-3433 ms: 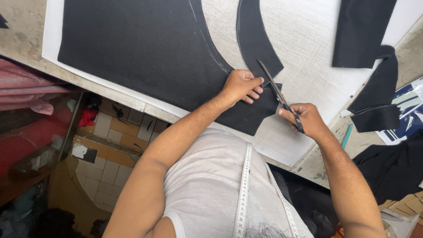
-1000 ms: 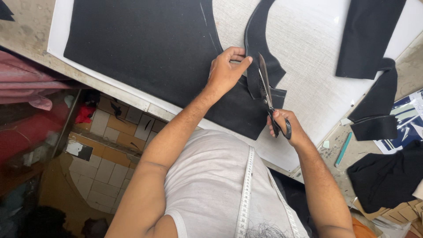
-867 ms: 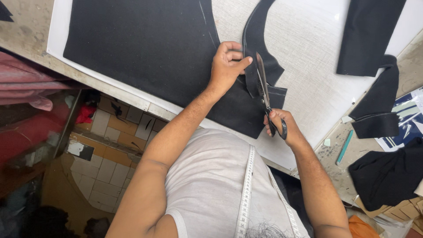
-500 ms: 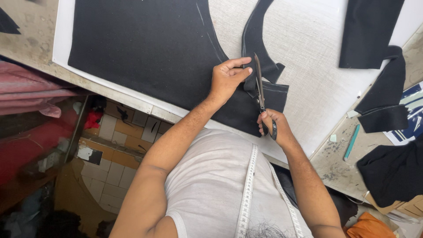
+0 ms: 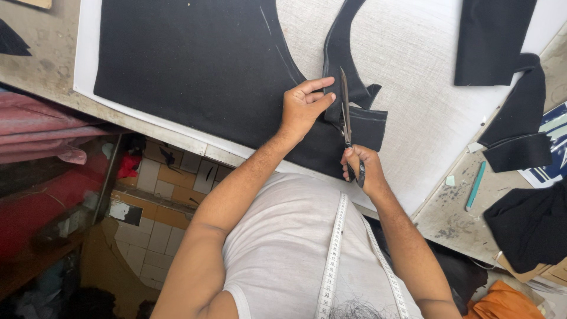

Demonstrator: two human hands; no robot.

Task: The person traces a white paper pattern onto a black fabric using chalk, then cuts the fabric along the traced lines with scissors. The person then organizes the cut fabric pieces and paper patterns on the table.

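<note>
A large piece of black fabric (image 5: 195, 65) lies flat on a white-covered table (image 5: 413, 88). My left hand (image 5: 304, 106) presses on the fabric beside the cut line, fingers pointing right. My right hand (image 5: 359, 168) grips the handles of long scissors (image 5: 344, 109), whose blades point away from me along the cut. A curved black strip (image 5: 341, 47) has separated from the main piece to the right of the blades.
More black fabric pieces (image 5: 493, 41) lie at the table's right; another dark heap (image 5: 528, 221) sits lower right. A teal pen (image 5: 475, 186) rests on the worn side surface. A white tape measure (image 5: 332, 260) hangs round my neck. Pink cloth (image 5: 41, 127) is stacked left.
The scissors have turned from slanting to pointing straight along the cut. My right hand has shifted left and nearer my body; my left hand has moved further up the fabric beside the blades.
</note>
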